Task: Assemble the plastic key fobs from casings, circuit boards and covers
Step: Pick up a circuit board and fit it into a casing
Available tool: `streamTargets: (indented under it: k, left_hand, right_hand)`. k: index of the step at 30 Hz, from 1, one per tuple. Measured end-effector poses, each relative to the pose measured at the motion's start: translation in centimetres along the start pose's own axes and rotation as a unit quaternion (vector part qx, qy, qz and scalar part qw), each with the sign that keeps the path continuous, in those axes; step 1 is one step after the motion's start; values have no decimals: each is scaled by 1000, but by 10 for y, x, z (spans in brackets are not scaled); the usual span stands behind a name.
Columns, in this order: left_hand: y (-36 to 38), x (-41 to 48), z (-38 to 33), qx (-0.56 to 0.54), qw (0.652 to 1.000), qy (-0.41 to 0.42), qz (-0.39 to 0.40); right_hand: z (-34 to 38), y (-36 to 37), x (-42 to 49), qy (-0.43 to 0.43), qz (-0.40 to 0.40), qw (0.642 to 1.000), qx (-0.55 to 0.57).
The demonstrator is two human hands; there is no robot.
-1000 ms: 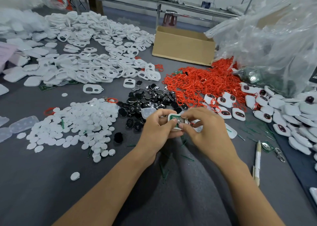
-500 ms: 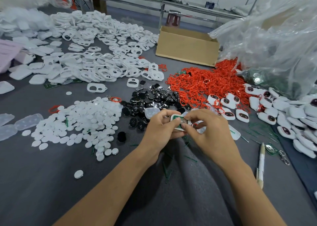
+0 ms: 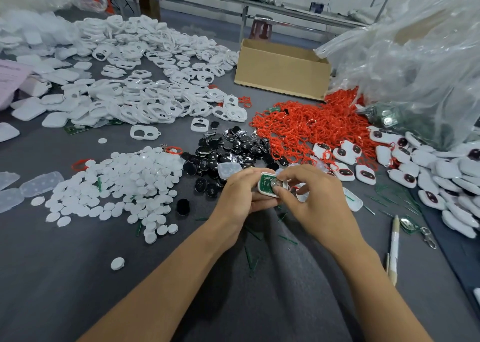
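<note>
My left hand (image 3: 240, 196) grips a white key fob casing (image 3: 265, 190) with a green circuit board (image 3: 266, 180) lying in it. My right hand (image 3: 311, 198) pinches the casing's right end, thumb and forefinger on a round silvery part on the board. White casing frames (image 3: 145, 105) lie heaped at the back left. White round covers (image 3: 117, 183) form a pile on the left, beside black oval pieces (image 3: 228, 149). Finished white fobs (image 3: 405, 165) spread out on the right.
A heap of red loops (image 3: 306, 126) lies behind my hands. An open cardboard box (image 3: 280, 74) stands at the back, and a big clear plastic bag (image 3: 415, 63) at the right. A pen (image 3: 393, 245) and a metal clasp (image 3: 428, 237) lie at the right front.
Both hands have stayed together on the casing. My right fingers have shifted slightly on the board. The view has moved a little.
</note>
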State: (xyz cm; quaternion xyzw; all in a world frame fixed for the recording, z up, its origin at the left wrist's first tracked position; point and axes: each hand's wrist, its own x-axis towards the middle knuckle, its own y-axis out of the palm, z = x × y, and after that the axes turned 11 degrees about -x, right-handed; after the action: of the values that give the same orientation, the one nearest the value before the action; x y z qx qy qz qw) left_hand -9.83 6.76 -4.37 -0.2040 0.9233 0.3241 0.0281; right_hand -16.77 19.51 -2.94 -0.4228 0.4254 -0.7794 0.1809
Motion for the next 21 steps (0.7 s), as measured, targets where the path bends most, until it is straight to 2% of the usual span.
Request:
streamTargets:
  k: [7, 21]
  left_hand:
    - [2, -2, 3, 53, 999, 13, -5]
    - [1, -2, 3, 56, 998, 15, -10]
  right_hand:
    - [2, 0, -1, 2, -3, 1000, 2]
    - [6, -2, -1, 17, 5, 1000, -5]
